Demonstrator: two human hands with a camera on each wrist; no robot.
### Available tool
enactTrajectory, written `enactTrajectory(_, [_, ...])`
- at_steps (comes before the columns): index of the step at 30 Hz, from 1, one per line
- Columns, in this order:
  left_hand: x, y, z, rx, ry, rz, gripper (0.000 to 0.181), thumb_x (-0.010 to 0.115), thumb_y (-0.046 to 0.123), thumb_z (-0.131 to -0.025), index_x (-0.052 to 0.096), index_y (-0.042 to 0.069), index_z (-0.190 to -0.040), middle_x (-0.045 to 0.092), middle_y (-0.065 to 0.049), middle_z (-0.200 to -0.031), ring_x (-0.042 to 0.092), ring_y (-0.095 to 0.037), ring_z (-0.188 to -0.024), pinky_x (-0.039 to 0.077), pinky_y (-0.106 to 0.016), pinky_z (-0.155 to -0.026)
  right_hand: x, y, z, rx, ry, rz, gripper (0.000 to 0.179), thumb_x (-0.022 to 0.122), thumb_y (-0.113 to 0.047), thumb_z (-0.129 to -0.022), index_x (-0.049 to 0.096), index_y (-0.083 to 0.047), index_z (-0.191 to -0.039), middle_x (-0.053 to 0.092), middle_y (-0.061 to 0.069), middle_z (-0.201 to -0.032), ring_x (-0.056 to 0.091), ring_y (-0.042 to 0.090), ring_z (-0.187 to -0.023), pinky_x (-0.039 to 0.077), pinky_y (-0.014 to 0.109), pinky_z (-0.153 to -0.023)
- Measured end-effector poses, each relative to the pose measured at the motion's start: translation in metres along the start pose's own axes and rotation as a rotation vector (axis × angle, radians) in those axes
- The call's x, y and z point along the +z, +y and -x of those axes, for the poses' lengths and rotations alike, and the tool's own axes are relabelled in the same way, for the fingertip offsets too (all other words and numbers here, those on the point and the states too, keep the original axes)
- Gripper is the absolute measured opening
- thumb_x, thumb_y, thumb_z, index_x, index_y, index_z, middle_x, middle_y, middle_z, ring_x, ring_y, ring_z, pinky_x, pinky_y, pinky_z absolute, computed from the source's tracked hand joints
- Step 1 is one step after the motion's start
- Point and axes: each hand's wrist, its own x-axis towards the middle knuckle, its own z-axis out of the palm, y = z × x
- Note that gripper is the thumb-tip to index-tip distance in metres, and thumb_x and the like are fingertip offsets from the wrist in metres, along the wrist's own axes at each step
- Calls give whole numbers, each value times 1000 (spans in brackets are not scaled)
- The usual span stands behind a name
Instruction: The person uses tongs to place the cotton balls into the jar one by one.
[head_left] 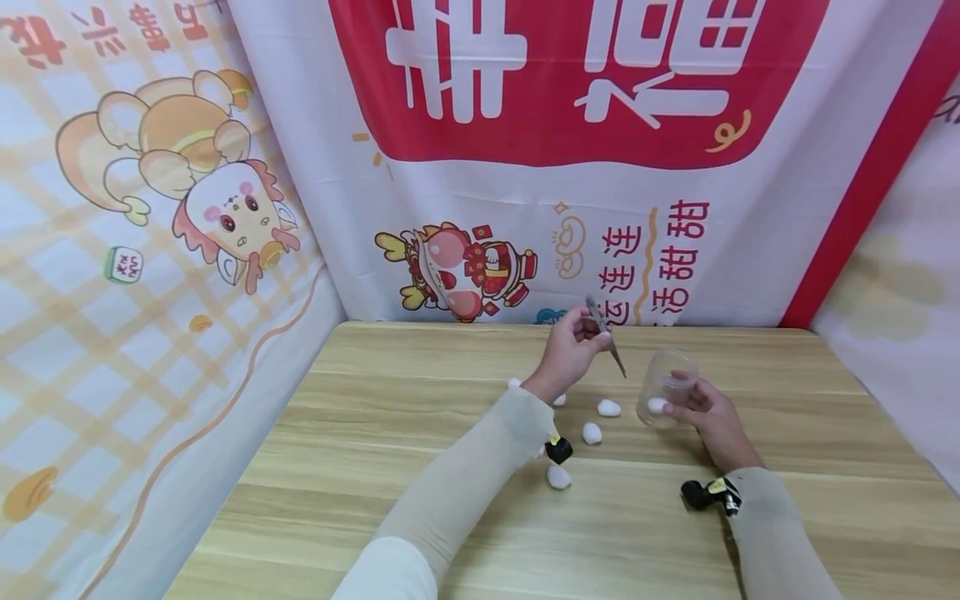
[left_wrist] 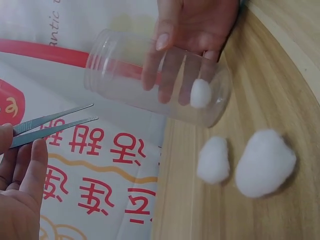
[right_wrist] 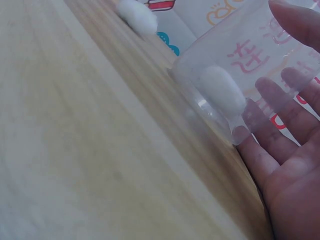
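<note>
My left hand [head_left: 568, 350] pinches metal tweezers [left_wrist: 55, 131] above the table, beside the mouth of a clear jar [head_left: 670, 375]. In the left wrist view the tweezer tips are apart, with nothing between them. The jar stands on the table with its mouth up, and my right hand [head_left: 716, 423] holds it by the side, thumb and fingers around the wall. One white cotton ball [right_wrist: 222, 90] lies inside, low in the jar. Loose on the table are several more, among them a cotton ball [head_left: 609, 408] near the jar and another cotton ball [head_left: 558, 477] closer to me.
The wood-grain table [head_left: 360, 433] runs back to a printed cloth [head_left: 465, 192] hanging at its far edge. Another patterned cloth [head_left: 150, 333] hangs along the left. Part of the cotton is hidden behind my left forearm [head_left: 465, 467]. Small black cameras [head_left: 558, 451] sit on both wrists.
</note>
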Motion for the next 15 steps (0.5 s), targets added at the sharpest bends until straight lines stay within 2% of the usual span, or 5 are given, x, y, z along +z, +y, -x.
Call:
enactTrajectory(5, [-2, -7, 1, 20, -3, -42, 25, 67, -4, -88, 58, 3, -111, 65, -6, -95, 63, -12, -85, 57, -28, -78, 0, 2, -1, -11, 1, -1, 71, 72, -25, -90, 36, -8, -148, 42, 19, -145, 50, 14, -122, 45, 12, -88])
enactTrajectory(11, [-6, -15, 0, 28, -20, -66, 30, 66, -5, -88, 61, 9, -114, 65, -8, -97, 63, -13, -87, 57, -27, -77, -1, 3, -1, -5, -7, 9, 72, 72, -28, -90, 35, -9, -148, 41, 17, -147, 46, 23, -127, 44, 12, -87])
enactTrajectory(15, [-8, -19, 0, 12, -26, -83, 31, 67, -6, -87, 61, 8, -114, 66, -7, -95, 64, -14, -84, 57, -27, -76, -1, 2, 0, 3, -6, 11, 73, 73, -29, -89, 35, -9, -148, 41, 17, -147, 44, 28, -130, 44, 13, -87])
